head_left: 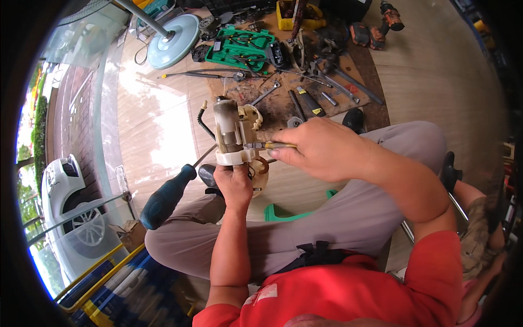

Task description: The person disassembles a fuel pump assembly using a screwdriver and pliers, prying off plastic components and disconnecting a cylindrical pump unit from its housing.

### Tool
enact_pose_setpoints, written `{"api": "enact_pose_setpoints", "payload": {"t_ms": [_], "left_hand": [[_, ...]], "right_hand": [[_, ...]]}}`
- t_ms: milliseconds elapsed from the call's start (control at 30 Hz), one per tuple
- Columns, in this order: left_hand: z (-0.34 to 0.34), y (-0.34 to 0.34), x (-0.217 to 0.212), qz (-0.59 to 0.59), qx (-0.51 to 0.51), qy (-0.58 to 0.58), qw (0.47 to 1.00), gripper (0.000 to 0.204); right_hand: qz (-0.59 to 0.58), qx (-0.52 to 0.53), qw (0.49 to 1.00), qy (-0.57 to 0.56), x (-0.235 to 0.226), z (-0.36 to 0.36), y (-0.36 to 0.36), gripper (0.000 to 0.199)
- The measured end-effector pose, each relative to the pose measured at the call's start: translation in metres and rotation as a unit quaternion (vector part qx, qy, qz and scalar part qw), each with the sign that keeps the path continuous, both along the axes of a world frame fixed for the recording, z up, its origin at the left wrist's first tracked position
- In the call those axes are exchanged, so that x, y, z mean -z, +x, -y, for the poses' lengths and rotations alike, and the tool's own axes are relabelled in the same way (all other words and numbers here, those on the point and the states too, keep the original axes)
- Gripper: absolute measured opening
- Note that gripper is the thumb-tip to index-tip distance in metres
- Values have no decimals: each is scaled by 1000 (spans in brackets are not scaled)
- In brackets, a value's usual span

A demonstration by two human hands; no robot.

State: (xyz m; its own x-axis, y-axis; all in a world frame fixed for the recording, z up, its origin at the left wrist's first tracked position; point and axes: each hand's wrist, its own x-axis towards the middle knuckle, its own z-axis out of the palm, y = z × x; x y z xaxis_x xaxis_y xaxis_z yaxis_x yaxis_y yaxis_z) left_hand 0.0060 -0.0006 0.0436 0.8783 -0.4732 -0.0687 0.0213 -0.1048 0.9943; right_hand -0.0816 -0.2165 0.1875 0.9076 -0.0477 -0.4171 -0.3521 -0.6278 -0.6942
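My left hand [236, 184] is closed round the lower end of a fuel pump assembly [232, 157], a white plastic frame around a dull metal cylinder. A short black ribbed hose [204, 121] sticks out at its left. My right hand [318, 144] grips a small yellow-handled tool [281, 145], its metal tip against the assembly's right side; its exact kind is unclear. A large screwdriver [169, 197] with a dark blue handle slants up to the assembly's left side. Whether its hidden tip is wedged there or held by my left fingers, I cannot tell.
Ahead lies a stained board [348, 68] with a green tool case [239, 50], a ratchet wrench [265, 93] and several loose tools. A yellow bin [300, 23] and a cordless drill [391, 17] are farther off. A fan base [173, 41] stands far left. Another person sits at right.
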Motion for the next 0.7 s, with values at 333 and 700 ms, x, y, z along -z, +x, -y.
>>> {"api": "enact_pose_setpoints", "payload": {"t_ms": [333,700], "left_hand": [[6,-2,-7,38,0,17,999,38],[3,8,8,67,-50,57,995,30]], "right_hand": [[111,-1,994,-16,15,-8,2,35],[106,57,988,-100,25,-40,5,32]]}}
